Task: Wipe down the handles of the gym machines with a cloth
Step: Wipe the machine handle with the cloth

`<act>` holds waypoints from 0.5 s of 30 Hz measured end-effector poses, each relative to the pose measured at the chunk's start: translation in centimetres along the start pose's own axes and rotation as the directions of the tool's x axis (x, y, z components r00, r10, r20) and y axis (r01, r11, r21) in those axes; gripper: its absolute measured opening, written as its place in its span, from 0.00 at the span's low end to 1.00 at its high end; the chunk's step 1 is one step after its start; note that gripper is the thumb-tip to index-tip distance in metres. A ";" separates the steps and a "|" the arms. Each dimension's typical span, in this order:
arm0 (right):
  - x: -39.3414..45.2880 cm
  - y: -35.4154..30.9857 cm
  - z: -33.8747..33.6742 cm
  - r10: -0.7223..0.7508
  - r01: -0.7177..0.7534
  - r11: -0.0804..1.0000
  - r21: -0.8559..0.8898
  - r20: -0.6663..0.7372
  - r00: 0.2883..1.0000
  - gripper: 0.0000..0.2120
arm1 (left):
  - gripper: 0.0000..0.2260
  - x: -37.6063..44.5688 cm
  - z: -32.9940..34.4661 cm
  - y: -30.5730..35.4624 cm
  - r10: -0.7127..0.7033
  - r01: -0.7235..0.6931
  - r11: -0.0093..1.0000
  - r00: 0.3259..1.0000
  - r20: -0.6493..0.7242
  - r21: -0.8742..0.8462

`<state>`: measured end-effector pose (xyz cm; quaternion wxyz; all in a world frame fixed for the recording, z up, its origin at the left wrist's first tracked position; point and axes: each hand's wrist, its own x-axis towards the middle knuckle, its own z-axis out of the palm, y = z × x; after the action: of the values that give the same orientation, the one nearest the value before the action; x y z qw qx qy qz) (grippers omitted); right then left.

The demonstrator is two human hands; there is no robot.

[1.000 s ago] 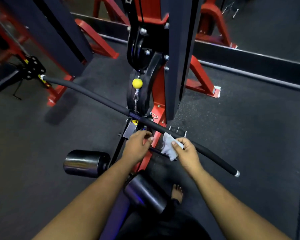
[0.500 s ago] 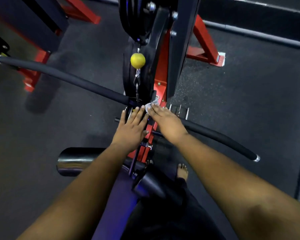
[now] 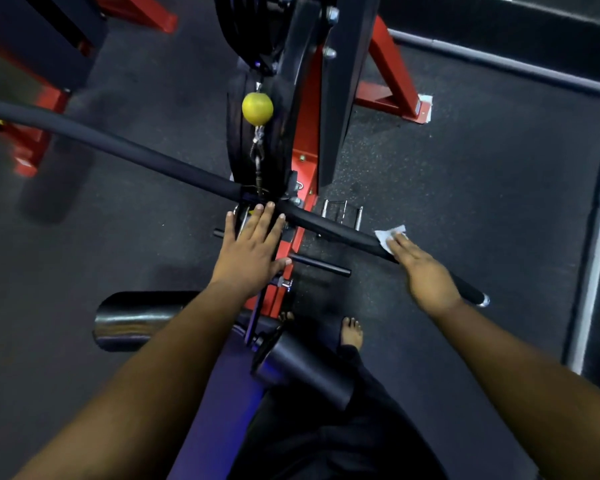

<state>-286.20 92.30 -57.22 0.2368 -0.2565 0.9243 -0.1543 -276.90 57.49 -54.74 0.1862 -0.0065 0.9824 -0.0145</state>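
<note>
Meanwhile, right hand [image 3: 426, 275] presses white cloth [image 3: 388, 236] flat-fingered onto the pulldown bar [image 3: 326, 228] toward four o'clock; left hand [image 3: 250, 251], open, should steady its centre.

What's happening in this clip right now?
A person is wiping the long black pull-down bar of a cable machine. The right hand presses a small white cloth flat against the bar's right-hand grip, partway between the centre and the capped end. The left hand rests with fingers spread near the bar's centre, by the chain under the yellow ball. The bar's left half extends out of the picture.
</note>
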 end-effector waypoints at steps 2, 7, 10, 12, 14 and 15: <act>1.9 -2.7 0.4 -0.042 0.047 0.998 0.045 -0.113 0.993 0.35 | 0.37 0.0 -0.1 0.5 0.022 -0.021 1.000 0.998 -0.053 0.021; 7.8 -11.4 1.4 -0.293 0.290 0.956 -0.043 -0.115 0.949 0.35 | 0.38 1.2 -0.3 1.8 0.061 -0.060 0.995 0.998 -0.007 0.082; 7.4 -10.7 1.9 -0.230 0.226 0.970 -0.091 -0.041 0.972 0.36 | 0.39 1.3 0.0 1.6 0.046 -0.044 0.994 0.999 -0.011 0.104; 5.5 -7.9 2.1 -0.185 0.177 0.980 -0.092 -0.095 0.978 0.36 | 0.39 1.2 0.2 1.2 0.051 -0.048 0.994 0.998 -0.026 0.100; 3.0 -4.0 2.5 -0.124 0.113 0.989 -0.091 -0.123 0.985 0.37 | 0.39 1.3 0.2 1.0 0.065 -0.062 0.993 0.997 -0.028 0.100; 1.7 -2.0 2.8 -0.079 0.070 0.995 -0.078 -0.122 0.989 0.37 | 0.39 1.3 0.3 0.9 0.069 -0.067 0.993 0.997 -0.022 0.096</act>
<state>-285.25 89.23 -59.32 0.1629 -0.2891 0.9322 -0.1446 -278.01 58.35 -55.52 0.1742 0.0361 0.9825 -0.0549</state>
